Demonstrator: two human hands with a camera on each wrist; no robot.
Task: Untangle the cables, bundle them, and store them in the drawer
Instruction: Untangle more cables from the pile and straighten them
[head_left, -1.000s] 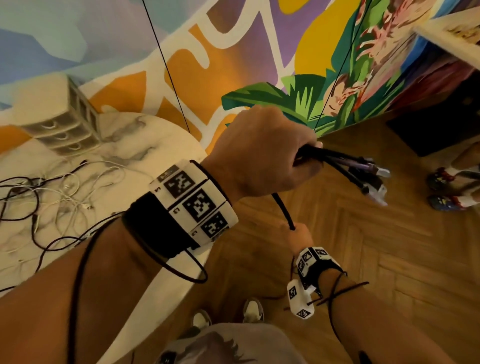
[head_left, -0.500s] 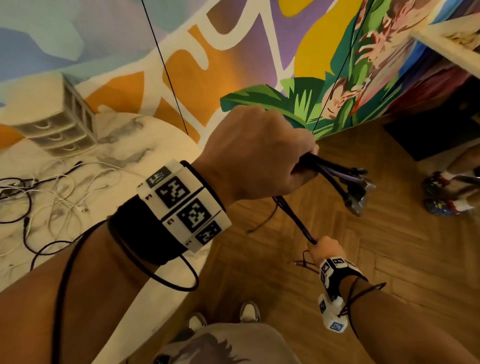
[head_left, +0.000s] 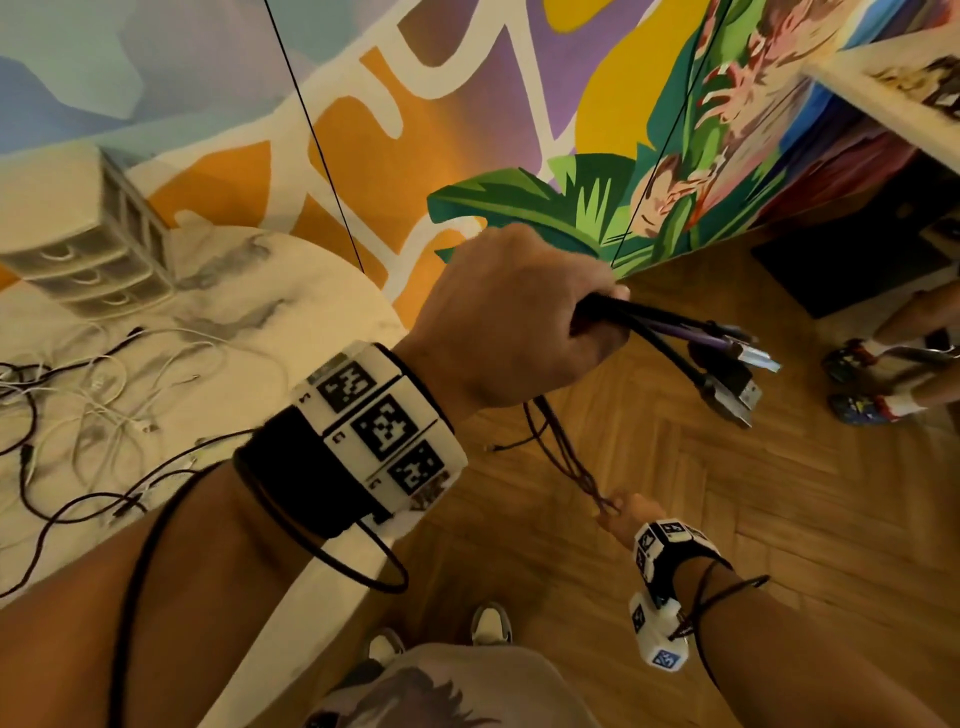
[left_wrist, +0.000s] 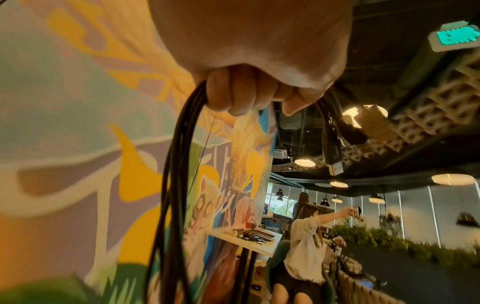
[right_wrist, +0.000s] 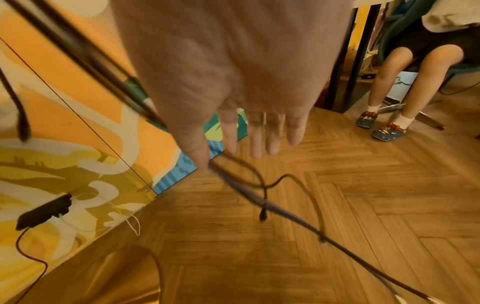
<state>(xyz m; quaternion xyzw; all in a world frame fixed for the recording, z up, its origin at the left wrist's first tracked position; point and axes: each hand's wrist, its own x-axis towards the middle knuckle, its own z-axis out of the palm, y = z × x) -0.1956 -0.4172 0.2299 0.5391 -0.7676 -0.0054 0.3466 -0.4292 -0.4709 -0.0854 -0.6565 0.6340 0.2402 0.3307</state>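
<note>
Right hand (head_left: 631, 514) has slid lower, pinching cables (head_left: 566, 457); left hand (head_left: 514, 317) fists them above herringbone floor (head_left: 727, 493), beside mural (head_left: 467, 104).

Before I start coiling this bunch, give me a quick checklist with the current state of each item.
1. Left hand grips the dark cables firmly: ok.
2. Plug ends gathered beyond the fist: ok.
3. Right hand has hold of the hanging strands: thumb and forefinger pinch them, other fingers straight: ok.
4. Strands below untangled: not ok, one loops across the others.
5. White cables on the table sorted: not ok, in a heap.
6. Drawer unit open: not ok, drawers look closed.
</note>
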